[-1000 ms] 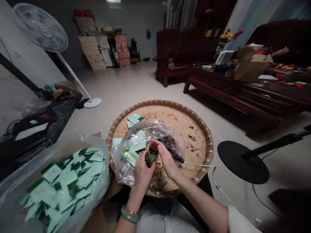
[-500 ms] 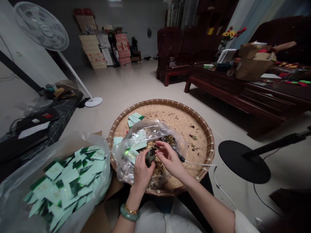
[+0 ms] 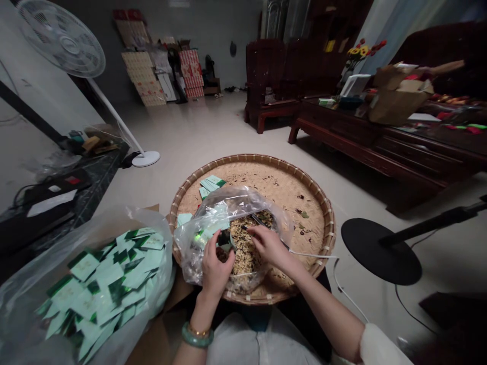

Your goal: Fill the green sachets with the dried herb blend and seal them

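Over the tray (image 3: pixel 291 183), our left hand (image 3: pixel 216 261) curls round a small packet (image 3: pixel 227 237), apparently to steady it; our right hand (image 3: pixel 268 248) bunches its fingertips, though we cannot tell on what. The bag (image 3: pixel 190 266) of dried bits (image 3: pixel 243 256) lies open on the tray, within easy reach.

sole view from the camera worn on my head, facing forward and down, my left hand (image 3: pixel 216 266) and right hand (image 3: pixel 272 249) near below it, the round woven tray (image 3: pixel 262 175) at mid-frame, the floor (image 3: pixel 213 126) running back to the far wall (image 3: pixel 224 56)
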Available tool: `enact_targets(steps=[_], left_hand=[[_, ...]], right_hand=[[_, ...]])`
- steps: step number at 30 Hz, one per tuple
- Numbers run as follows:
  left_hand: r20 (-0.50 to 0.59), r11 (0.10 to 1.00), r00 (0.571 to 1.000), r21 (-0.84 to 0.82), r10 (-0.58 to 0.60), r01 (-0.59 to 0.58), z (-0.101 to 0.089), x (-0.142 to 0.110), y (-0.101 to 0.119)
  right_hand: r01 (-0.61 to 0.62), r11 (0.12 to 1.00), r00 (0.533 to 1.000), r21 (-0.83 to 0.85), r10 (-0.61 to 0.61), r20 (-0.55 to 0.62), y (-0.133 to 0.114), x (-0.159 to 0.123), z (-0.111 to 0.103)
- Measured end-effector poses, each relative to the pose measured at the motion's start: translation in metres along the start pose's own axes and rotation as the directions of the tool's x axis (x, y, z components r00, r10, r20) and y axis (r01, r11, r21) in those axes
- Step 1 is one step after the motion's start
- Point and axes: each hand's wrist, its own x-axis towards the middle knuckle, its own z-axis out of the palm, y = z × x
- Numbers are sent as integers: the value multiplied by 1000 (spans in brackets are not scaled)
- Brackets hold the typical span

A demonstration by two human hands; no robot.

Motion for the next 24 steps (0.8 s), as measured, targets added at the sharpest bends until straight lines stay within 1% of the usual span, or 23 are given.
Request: enact_targets(steps=[1,3,4,6,11,14,18,20,22,24], left_hand=[[4,1000,1000,4,14,-14,-1,0,0],[21,999,999,11,34,-35,-3,0,-1],[25,999,999,15,35,-36,-4,-1,-2],[29,999,999,22,32,-33,-4,-1,-2],[40,999,999,30,28,-29,-5,-1,-3],[37,999,999,27,28,-29,-6,0,-4],[50,1000,999,13,18,-18,-6,-1,-4],[58,1000,998,11,14,-15,-5,-1,-4],[69,1000,997,10,28,-29,-5,-1,-4],[86,998,995,13,52,-53,-4,-2,-4]], right_hand=[[5,993,995,-119,6,97,4,0,2],[5,963,968,-270,64,244,7,1,8],[1,950,954,-313,92,284,6,1,11],[0,932,941,-362,122,315,0,2,18],[10,905,938,-425,139,318,-8,6,31],[5,921,941,-390,127,312,-5,7,32],[6,944,958,-330,89,272,0,9,26],[11,962,974,-274,52,220,1,10,21],[8,984,992,-177,15,127,1,10,14],[-10,997,999,-80,12,31,-4,11,6]])
